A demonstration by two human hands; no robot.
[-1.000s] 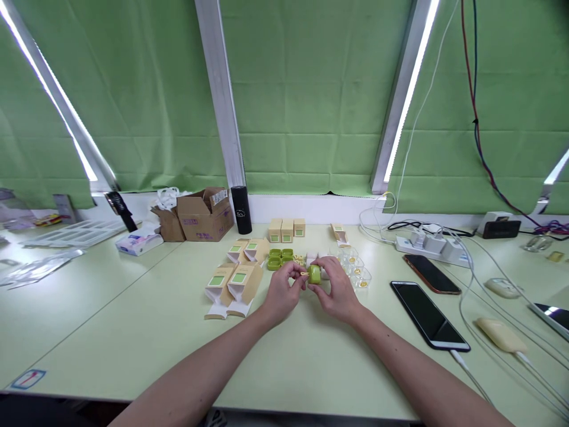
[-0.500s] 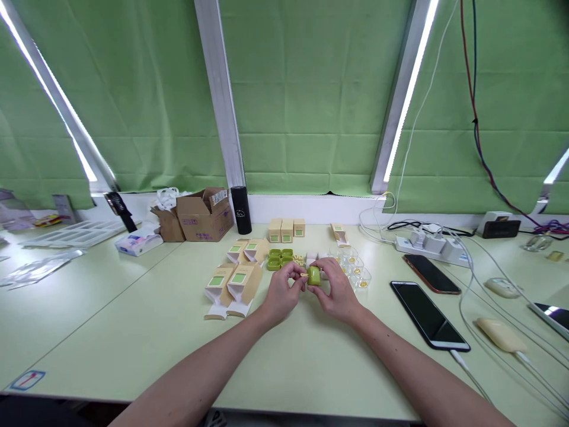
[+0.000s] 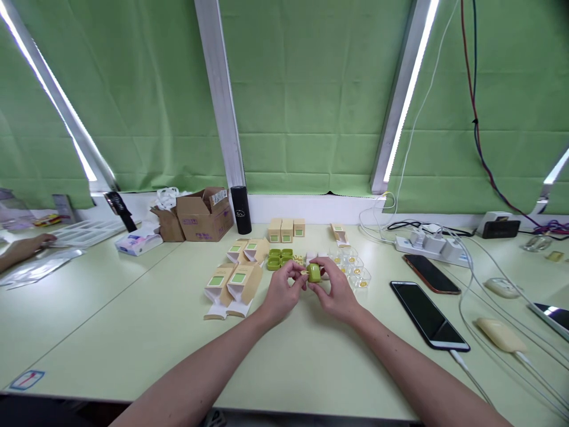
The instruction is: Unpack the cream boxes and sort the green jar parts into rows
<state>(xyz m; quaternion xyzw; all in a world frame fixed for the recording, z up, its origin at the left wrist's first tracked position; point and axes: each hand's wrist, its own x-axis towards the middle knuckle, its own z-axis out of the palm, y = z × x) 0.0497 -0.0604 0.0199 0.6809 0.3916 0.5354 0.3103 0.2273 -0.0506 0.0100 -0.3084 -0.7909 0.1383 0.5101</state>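
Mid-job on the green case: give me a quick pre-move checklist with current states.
1. Green case gripped: ok, the right hand holds it above the table.
2. Yellow piece pinched by the left hand at the case's left edge: ok.
3. Piece seated in the case: cannot tell, too small.
4. Spare green cases close by: ok, just behind the left hand.
5. Open boxes within reach: ok, left of the hands.
6. Phone and its cable clear of the hands: ok, off to the right.
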